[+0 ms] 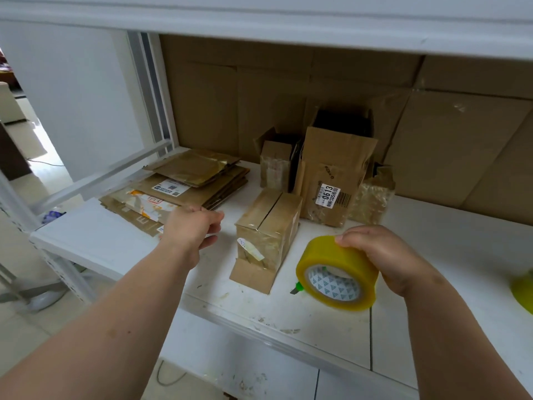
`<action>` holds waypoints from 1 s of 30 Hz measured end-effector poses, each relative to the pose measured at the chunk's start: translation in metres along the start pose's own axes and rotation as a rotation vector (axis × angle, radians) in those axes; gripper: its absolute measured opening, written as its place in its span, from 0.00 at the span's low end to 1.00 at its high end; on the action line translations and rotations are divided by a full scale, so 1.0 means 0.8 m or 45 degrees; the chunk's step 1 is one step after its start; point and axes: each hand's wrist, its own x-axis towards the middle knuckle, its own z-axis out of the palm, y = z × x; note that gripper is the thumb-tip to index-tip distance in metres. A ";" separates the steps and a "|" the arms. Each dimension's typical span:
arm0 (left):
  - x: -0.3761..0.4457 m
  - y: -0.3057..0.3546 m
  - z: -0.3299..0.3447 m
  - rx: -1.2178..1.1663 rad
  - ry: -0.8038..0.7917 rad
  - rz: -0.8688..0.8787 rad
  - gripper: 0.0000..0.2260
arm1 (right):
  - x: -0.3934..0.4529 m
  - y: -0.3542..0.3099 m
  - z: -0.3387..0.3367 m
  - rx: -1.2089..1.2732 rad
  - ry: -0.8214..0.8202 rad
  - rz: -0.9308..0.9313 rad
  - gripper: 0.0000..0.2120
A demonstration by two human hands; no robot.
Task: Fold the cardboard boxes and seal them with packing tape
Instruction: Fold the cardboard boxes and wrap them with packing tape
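Note:
A small cardboard box (pixel 266 226) stands on the white shelf (pixel 317 319), its top flaps closed and one bottom flap lying open toward me. My right hand (pixel 383 255) grips a yellow roll of packing tape (pixel 336 274) just right of the box. My left hand (pixel 191 226) hovers left of the box with loosely curled fingers, holding nothing, beside a stack of flattened cardboard boxes (pixel 184 186).
Behind the small box stand a tall open box with a 0613 label (pixel 331 180), a smaller open box (pixel 277 163) and a taped packet (pixel 372 197). Large cardboard sheets line the back. A second yellow tape roll (pixel 523 290) shows at the right edge. A cutter tip (pixel 297 288) peeks beneath the tape roll.

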 end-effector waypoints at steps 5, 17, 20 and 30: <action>0.008 -0.019 0.001 0.045 -0.036 -0.064 0.05 | -0.002 -0.009 0.012 -0.210 -0.034 0.085 0.16; 0.004 -0.042 0.015 0.340 -0.156 -0.091 0.14 | 0.012 -0.016 0.035 -0.403 0.012 0.109 0.03; -0.005 -0.053 0.023 0.360 -0.217 -0.071 0.16 | 0.014 -0.023 0.043 -0.492 -0.021 0.046 0.05; -0.028 -0.047 0.034 0.269 -0.043 0.553 0.11 | 0.011 -0.029 0.049 -0.550 -0.049 0.008 0.07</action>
